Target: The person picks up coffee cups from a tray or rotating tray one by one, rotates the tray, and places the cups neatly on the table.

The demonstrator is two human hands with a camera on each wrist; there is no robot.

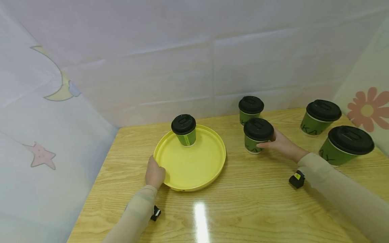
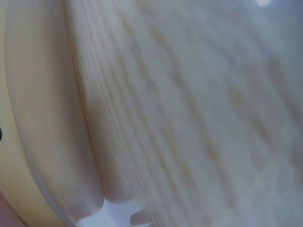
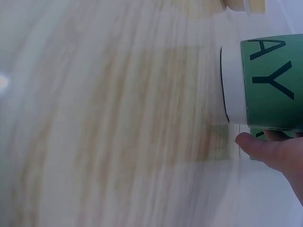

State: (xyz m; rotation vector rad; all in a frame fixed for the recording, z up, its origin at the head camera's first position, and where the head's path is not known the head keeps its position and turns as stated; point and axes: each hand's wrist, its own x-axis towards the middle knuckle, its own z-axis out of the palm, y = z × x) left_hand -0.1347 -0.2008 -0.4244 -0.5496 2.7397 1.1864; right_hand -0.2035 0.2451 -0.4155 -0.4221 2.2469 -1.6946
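My left hand (image 1: 155, 173) grips the left rim of a round yellow tray (image 1: 194, 168) lying on the table. On the tray's far left part stands a green paper cup with a black lid (image 1: 186, 130). To the right of the tray, my right hand (image 1: 281, 145) holds another lidded green paper cup (image 1: 253, 143), with the thumb on its near side and the other fingers mostly hidden behind it. Large dark letters show on this cup (image 3: 274, 80) in the right wrist view. I cannot tell whether its base touches the table.
Just behind the held cup stands a similar lidded cup (image 1: 249, 111). Two more lidded cups, one farther back (image 1: 319, 118) and one nearer (image 1: 343, 148), stand at the right, beyond my right wrist. A pale cloth wall (image 1: 170, 81) borders the wooden table (image 1: 243, 202) at the back.
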